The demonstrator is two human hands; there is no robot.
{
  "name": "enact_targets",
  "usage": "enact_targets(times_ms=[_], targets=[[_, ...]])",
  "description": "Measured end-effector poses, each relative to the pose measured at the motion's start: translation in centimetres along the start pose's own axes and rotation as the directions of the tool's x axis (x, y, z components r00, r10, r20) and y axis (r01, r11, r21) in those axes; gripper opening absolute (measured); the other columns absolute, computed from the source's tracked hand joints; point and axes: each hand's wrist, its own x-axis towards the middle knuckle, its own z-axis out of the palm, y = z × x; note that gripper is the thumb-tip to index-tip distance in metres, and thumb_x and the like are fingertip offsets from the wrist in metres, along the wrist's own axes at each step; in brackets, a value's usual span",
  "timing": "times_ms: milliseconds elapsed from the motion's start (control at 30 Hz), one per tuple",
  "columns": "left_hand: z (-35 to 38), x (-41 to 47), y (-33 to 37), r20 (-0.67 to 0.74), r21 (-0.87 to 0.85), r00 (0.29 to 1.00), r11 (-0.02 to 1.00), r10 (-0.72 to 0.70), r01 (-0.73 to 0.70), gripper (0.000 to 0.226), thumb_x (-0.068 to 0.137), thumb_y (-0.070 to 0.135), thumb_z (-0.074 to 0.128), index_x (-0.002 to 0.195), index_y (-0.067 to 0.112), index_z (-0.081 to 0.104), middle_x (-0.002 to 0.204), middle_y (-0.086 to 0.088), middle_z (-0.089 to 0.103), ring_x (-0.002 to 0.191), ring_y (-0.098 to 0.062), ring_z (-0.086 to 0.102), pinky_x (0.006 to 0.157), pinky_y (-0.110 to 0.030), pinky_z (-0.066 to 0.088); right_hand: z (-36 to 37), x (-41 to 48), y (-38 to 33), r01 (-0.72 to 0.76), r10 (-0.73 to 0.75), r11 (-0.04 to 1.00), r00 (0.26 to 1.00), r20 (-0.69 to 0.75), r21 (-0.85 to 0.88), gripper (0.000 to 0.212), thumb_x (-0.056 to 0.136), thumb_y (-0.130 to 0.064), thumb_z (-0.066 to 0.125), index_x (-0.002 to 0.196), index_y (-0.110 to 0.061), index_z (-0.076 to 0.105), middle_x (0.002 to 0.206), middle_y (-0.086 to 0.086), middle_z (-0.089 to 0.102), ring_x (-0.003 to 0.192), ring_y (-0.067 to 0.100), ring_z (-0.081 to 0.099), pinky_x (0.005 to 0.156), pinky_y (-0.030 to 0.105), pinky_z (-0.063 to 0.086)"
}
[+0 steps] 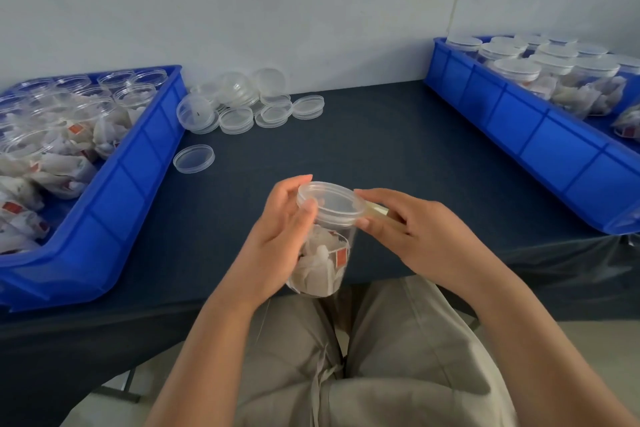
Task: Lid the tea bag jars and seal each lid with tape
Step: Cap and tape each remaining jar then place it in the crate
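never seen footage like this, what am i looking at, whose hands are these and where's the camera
There is no machine here. A person works with bare hands, and the single picture comes from a camera worn on their head, looking forward and down.

The left hand grips a clear jar of tea bags, with a lid sitting on top. The right hand touches the lid's edge and pinches a pale strip, probably tape.

On the dark table, the left bin holds open jars of tea bags and the right bin holds jars that already have lids. Loose lids lie between the bins, near the wall.
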Motion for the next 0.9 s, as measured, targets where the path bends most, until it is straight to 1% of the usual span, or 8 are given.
enact_targets(times_ms=[133, 267, 333, 500, 633, 733, 833, 900], targets=[[1.6, 0.1, 0.2, -0.198, 0.246, 0.978, 0.969, 0.058, -0.007, 0.095, 0.071, 0.089, 0.065, 0.152, 0.047, 0.038, 0.139, 0.029, 0.053, 0.121, 0.021, 0.052, 0.083, 0.002, 0.043, 0.7, -0.6, -1.1, -0.017, 0.011, 0.996, 0.997, -0.08, -0.082, 0.063, 0.094, -0.086, 0.035, 0.144, -0.054, 0.055, 0.124, -0.038, 0.066, 0.114, -0.004, 0.063, 0.085, 0.019, 0.052], [2.0, 0.1, 0.3, -0.238, 0.303, 0.968, 0.953, 0.081, -0.006, 0.101, 0.074, 0.094, 0.056, 0.158, 0.055, 0.018, 0.151, 0.025, 0.05, 0.129, 0.007, 0.054, 0.092, -0.012, 0.044, 1.3, -0.7, -1.7, -0.024, 0.011, 0.994, 0.994, -0.113, -0.109, 0.061, 0.099, -0.08, 0.032, 0.147, -0.051, 0.054, 0.123, -0.026, 0.072, 0.111, 0.002, 0.067, 0.088, 0.031, 0.058], [2.3, 0.1, 0.5, -0.262, 0.303, 0.961, 0.953, 0.089, -0.006, 0.102, 0.066, 0.098, 0.062, 0.153, 0.06, 0.024, 0.144, 0.029, 0.053, 0.126, 0.008, 0.055, 0.091, -0.014, 0.045, 1.5, -0.7, -1.8, -0.022, 0.009, 0.993, 0.994, -0.109, -0.12, 0.063, 0.099, -0.077, 0.03, 0.151, -0.048, 0.052, 0.125, -0.022, 0.072, 0.113, 0.005, 0.067, 0.09, 0.033, 0.058], [1.6, 0.6, 0.4, -0.352, 0.196, 0.935, 0.98, 0.04, 0.032, 0.085, 0.071, 0.085, 0.064, 0.147, 0.056, 0.042, 0.126, 0.036, 0.061, 0.112, 0.015, 0.06, 0.078, -0.007, 0.049, 1.1, -0.5, -1.0, -0.037, 0.038, 0.996, 0.999, 0.018, -0.084, 0.062, 0.094, -0.085, 0.031, 0.149, -0.056, 0.037, 0.088, -0.019, 0.071, 0.084, -0.003, 0.066, 0.065, 0.02, 0.049], [0.9, 0.8, 0.3, -0.353, 0.122, 0.935, 0.992, 0.024, 0.02, 0.078, 0.074, 0.081, 0.064, 0.144, 0.053, 0.047, 0.115, 0.055, 0.053, 0.107, 0.023, 0.058, 0.073, 0.004, 0.042, 1.1, -0.4, -0.8, -0.038, 0.041, 0.999, 0.992, 0.12, -0.026, 0.066, 0.095, -0.084, 0.028, 0.15, -0.052, 0.045, 0.081, -0.025, 0.068, 0.073, -0.004, 0.064, 0.059, 0.021, 0.043], [0.2, 0.8, 0.0, -0.342, 0.082, 0.94, 0.996, -0.001, 0.031, 0.073, 0.075, 0.081, 0.064, 0.141, 0.056, 0.049, 0.119, 0.049, 0.057, 0.108, 0.017, 0.062, 0.074, -0.002, 0.048, 0.6, -0.3, -0.6, -0.046, 0.047, 0.999, 0.996, 0.082, -0.02, 0.08, 0.087, -0.091, 0.023, 0.149, -0.05, 0.051, 0.085, -0.041, 0.061, 0.083, -0.013, 0.06, 0.064, 0.014, 0.038], [-0.5, 0.7, -0.3, -0.289, 0.064, 0.957, 0.998, 0.001, 0.018, 0.069, 0.076, 0.08, 0.065, 0.139, 0.057, 0.052, 0.122, 0.038, 0.064, 0.11, 0.01, 0.066, 0.084, -0.016, 0.053, -0.1, 0.1, -0.1, -0.065, 0.067, 0.995, 0.997, 0.035, -0.076, 0.081, 0.081, -0.097, 0.023, 0.146, -0.054, 0.049, 0.102, -0.036, 0.058, 0.097, -0.004, 0.061, 0.075, 0.016, 0.043], [-0.7, 0.8, -0.4, -0.245, 0.035, 0.969, 0.999, -0.017, 0.026, 0.073, 0.074, 0.082, 0.065, 0.141, 0.057, 0.052, 0.125, 0.034, 0.065, 0.114, 0.008, 0.066, 0.091, -0.022, 0.055, -0.3, 0.3, 0.0, -0.072, 0.074, 0.993, 0.997, 0.019, -0.09, 0.078, 0.081, -0.097, 0.023, 0.144, -0.057, 0.045, 0.098, -0.036, 0.056, 0.093, -0.003, 0.061, 0.073, 0.018, 0.042]])
